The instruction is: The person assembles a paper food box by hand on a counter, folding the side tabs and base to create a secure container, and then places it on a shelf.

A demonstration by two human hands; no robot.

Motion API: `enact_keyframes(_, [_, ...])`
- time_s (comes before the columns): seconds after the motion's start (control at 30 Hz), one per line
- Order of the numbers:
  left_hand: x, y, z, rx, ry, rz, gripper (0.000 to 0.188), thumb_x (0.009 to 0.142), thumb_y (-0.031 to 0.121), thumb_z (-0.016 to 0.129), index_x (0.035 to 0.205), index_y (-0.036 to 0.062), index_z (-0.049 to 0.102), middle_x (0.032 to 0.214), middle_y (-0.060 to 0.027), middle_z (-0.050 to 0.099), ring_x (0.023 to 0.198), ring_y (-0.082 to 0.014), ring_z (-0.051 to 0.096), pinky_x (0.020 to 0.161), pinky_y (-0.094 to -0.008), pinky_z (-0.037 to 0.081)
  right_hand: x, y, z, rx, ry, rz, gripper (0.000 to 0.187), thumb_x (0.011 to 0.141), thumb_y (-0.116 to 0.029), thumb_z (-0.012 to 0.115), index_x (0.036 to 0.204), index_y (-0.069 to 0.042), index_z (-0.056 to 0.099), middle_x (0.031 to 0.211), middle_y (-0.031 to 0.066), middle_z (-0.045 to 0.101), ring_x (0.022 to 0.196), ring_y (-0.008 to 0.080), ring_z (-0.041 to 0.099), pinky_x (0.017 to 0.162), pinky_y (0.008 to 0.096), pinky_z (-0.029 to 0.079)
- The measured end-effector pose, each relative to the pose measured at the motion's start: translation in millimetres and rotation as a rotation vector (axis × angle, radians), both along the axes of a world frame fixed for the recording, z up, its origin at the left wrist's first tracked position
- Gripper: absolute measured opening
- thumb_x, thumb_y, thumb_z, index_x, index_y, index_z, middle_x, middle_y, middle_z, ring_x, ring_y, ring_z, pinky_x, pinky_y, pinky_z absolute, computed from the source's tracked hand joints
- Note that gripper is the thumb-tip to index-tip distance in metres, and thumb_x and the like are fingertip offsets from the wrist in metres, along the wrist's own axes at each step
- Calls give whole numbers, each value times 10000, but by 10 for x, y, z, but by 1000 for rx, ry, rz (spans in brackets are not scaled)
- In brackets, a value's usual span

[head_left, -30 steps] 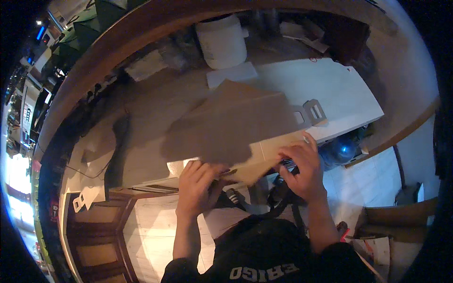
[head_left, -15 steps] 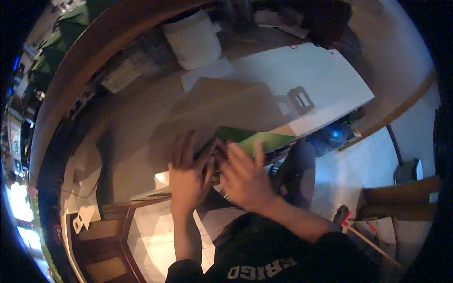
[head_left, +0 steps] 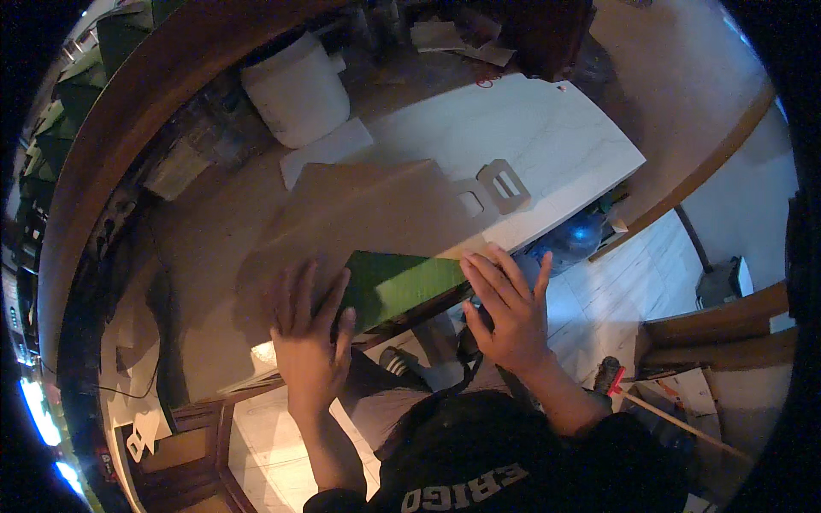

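A green piece with a flat, faintly ribbed face (head_left: 398,286) lies at the near edge of the table, between my hands. My left hand (head_left: 310,338) is at its left end, fingers stretched out over the brownish surface and thumb apart. At the right end, my right hand (head_left: 513,321) has its fingers spread, with the fingertips near or touching the green corner. Neither hand is closed round anything. Beyond the green piece, a wide brown area stretches across the table; I cannot tell whether it is cardboard or shadow. A grey tab with a handle slot (head_left: 505,185) stands out on the white part.
A white roll (head_left: 299,92) stands at the back of the white marbled table (head_left: 581,128). Papers (head_left: 453,38) lie behind it. Below the right edge is a blue clear bottle (head_left: 571,244). A red-headed stick (head_left: 676,419) leans at lower right. Another slotted piece (head_left: 147,432) is at lower left.
My hands, close together before, have moved apart to opposite ends of the green piece. More of its green face shows now. The whole view has shifted slightly.
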State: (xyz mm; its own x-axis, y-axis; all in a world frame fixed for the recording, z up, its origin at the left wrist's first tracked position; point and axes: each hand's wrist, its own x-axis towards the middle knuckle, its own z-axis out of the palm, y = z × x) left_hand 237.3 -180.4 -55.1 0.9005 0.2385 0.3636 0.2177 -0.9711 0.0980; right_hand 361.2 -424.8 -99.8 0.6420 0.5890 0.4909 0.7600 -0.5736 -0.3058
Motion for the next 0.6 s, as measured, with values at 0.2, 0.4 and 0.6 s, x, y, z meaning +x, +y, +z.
enact_keyframes(0.2, [56,-108,0,34,-8,84,458,958,179,604,1410,105,633,1524,-161,509,1475,-377,381,1240,-571,222,-155,401,93,14,97,77,556,901,-276,697,1408,-66,604,1586,45,472,1515,278,366,1192,737,49])
enact_keyframes(0.4, [129,-218,-125,17,-32,30,517,875,40,555,1379,-69,586,1492,-169,555,1465,-350,420,1254,-574,201,-372,568,115,39,94,291,560,925,-285,672,1416,-33,579,1570,55,470,1497,248,383,1184,722,159])
enact_keyframes(0.6, [122,-191,-101,60,-12,46,548,854,26,537,1395,-50,569,1507,-163,542,1467,-331,423,1263,-544,207,-56,77,155,-22,42,68,561,897,-291,710,1421,-115,614,1526,-4,546,1484,256,409,1210,719,65])
